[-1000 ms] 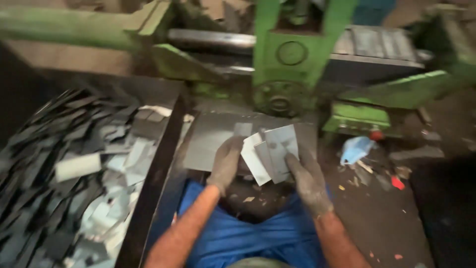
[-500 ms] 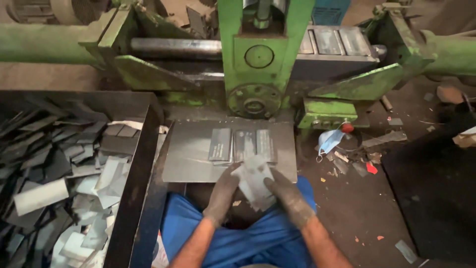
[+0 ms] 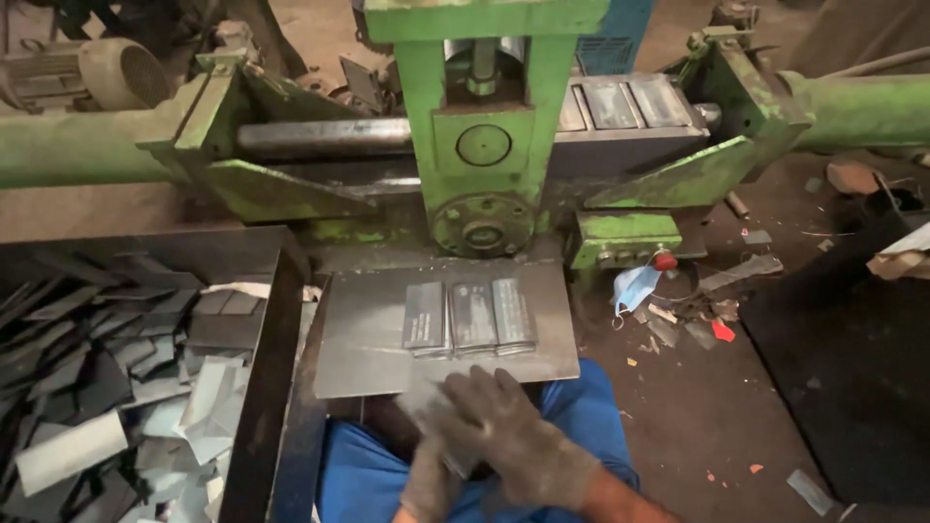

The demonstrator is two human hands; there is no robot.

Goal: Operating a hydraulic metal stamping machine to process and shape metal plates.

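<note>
Both gloved hands, right hand (image 3: 509, 436) over left hand (image 3: 431, 484), grip a stack of grey metal plates (image 3: 426, 407) at the near edge of the steel table (image 3: 368, 339). Three plate stacks (image 3: 469, 318) lie on that table, below the green press (image 3: 482, 145).

Steel plate (image 3: 368, 339) bears three grey blocks (image 3: 469, 317).

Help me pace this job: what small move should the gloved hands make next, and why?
Probably lift the stack of metal blanks onto the steel plate. The right hand lies over it and the left hand holds it from below, above the lap, while three pieces already sit side by side there.
</note>
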